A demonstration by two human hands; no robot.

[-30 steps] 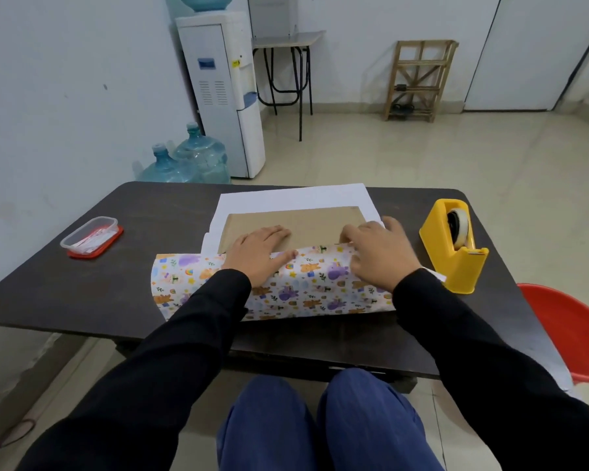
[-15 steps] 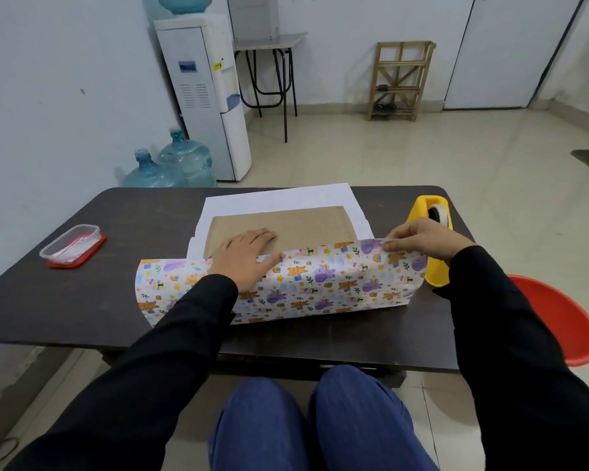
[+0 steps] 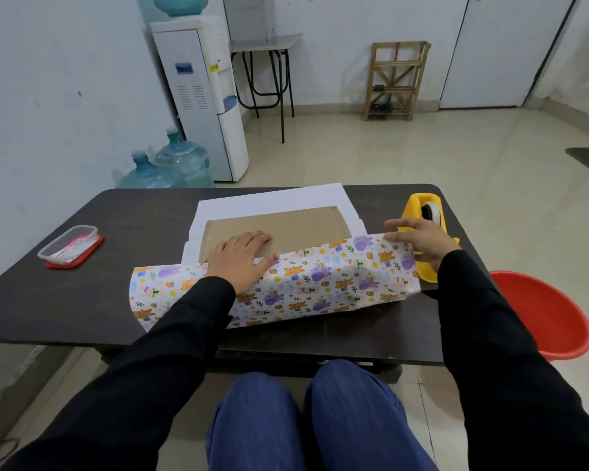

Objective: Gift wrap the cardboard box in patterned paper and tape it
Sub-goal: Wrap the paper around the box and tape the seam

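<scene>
While the cardboard box [image 3: 286,229] lies flat in the middle of the table [image 3: 116,294], the patterned paper [image 3: 320,283] spreads under it, white side up beyond the box's far and side edges. The near flap of the paper is folded up over the box's near edge, leaving the far part of the lid bare. The left hand [image 3: 244,261] lies flat with straight fingers, pressing the flap's edge onto the lid near the box's left end. The right hand [image 3: 422,241] grips the flap's upper right corner, thumb on the printed side, holding it raised off the table past the box's right end. The flap's left end sticks out beyond the box, loosely curved.

Just behind the right hand stands a yellow tape dispenser [image 3: 424,212], close to the table's right edge. A wide stretch of dark tabletop separates the paper from a plastic container [image 3: 70,246] near the left edge. A narrow strip of table runs between the fold and the near edge. A red basin [image 3: 551,317] sits beside the table on the right.
</scene>
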